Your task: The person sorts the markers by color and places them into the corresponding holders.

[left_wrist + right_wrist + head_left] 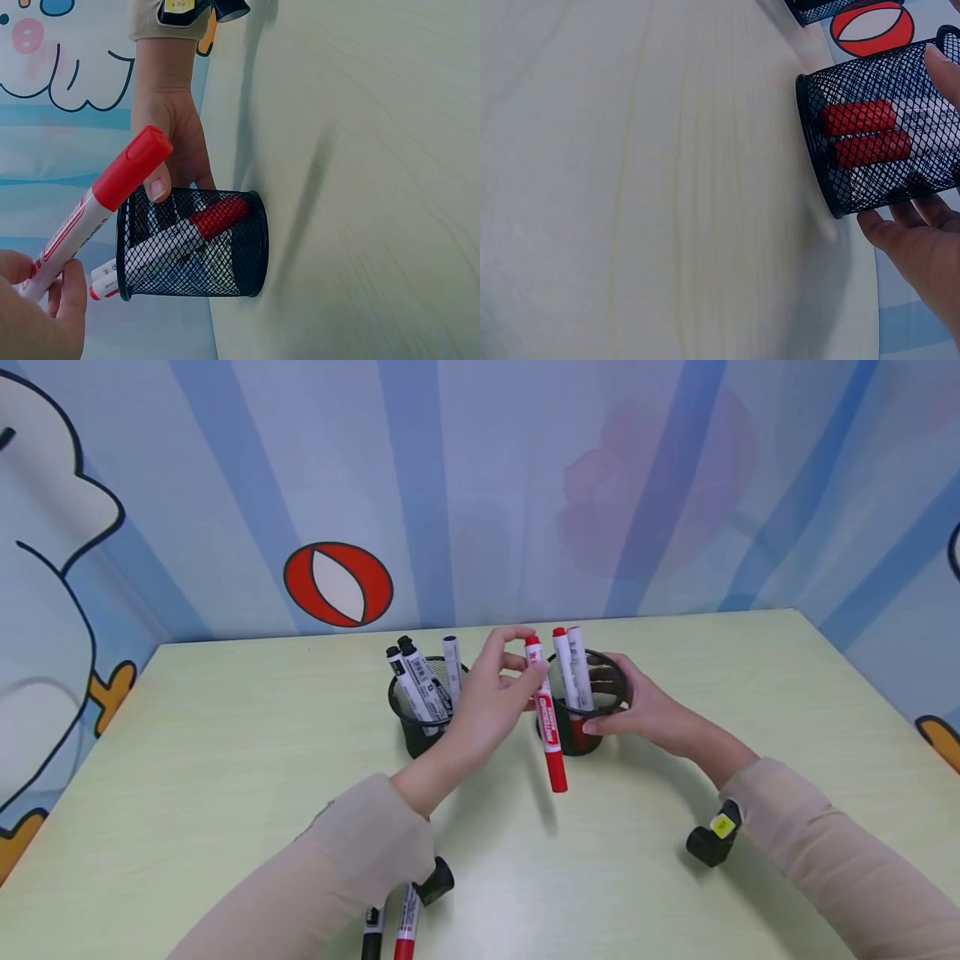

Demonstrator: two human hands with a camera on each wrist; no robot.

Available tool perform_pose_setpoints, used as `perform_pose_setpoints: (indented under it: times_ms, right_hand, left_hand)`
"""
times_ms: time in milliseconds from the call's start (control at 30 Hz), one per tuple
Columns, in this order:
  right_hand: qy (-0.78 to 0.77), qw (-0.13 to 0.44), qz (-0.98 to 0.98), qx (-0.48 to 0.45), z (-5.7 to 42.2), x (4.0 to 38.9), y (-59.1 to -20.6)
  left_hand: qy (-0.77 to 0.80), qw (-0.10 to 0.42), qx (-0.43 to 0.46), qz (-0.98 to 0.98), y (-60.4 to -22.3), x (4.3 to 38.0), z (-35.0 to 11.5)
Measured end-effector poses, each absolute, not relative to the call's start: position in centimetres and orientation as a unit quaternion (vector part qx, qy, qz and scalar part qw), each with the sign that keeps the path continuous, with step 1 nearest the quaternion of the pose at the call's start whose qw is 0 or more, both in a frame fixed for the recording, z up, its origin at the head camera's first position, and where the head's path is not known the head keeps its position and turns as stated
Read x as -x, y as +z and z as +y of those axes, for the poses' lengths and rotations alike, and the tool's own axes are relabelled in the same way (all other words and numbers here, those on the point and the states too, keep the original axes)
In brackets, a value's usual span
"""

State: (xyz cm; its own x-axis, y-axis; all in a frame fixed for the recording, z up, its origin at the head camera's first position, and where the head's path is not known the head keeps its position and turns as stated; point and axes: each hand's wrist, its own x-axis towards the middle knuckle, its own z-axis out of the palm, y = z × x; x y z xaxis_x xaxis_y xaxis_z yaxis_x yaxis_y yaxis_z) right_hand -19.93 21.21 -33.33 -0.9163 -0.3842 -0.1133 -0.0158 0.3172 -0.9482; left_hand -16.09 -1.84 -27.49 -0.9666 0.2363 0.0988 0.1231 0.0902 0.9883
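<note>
My left hand (pixel 487 702) pinches a red marker (pixel 550 727) near its upper end, with the red cap pointing down toward the table. The marker hangs in front of the right black mesh pen cup (pixel 587 743), apart from the table. My right hand (pixel 656 714) grips that cup from its right side, thumb at the front and fingers round the back. Inside the cup stand two markers (pixel 564 672), their red caps down and visible through the mesh (pixel 870 184) in the right wrist view.
Left of my left hand, another mesh cup (pixel 417 741) holds several black-tipped markers (pixel 427 685). Near the table's front edge lie a black marker (pixel 372 935) and a red marker (pixel 407 927), partly hidden by my left sleeve. A patterned blue wall (pixel 495 510) rises behind the table (pixel 262 760).
</note>
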Motion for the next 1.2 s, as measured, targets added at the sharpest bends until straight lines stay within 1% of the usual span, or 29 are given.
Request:
perform_pose_setpoints:
  times_ms: [267,567,933,1200]
  right_hand:
    - [-0.569,0.166,0.795,0.132,21.2,20.1,-33.4]
    - [-0.562,0.164,0.798,0.141,21.4,20.2,-33.1]
    - [-0.577,0.165,0.785,0.155,21.4,20.3,-33.1]
    - [-0.565,0.175,0.794,0.142,21.5,20.1,-33.2]
  left_hand:
    - [0.677,0.017,-0.120,0.726,-27.3,16.6,-1.6]
    - [0.700,-0.003,-0.160,0.696,-26.7,16.6,-0.8]
    - [0.701,-0.081,-0.147,0.693,-26.7,17.1,-0.4]
    - [0.691,-0.120,-0.152,0.697,-26.6,17.3,-0.4]
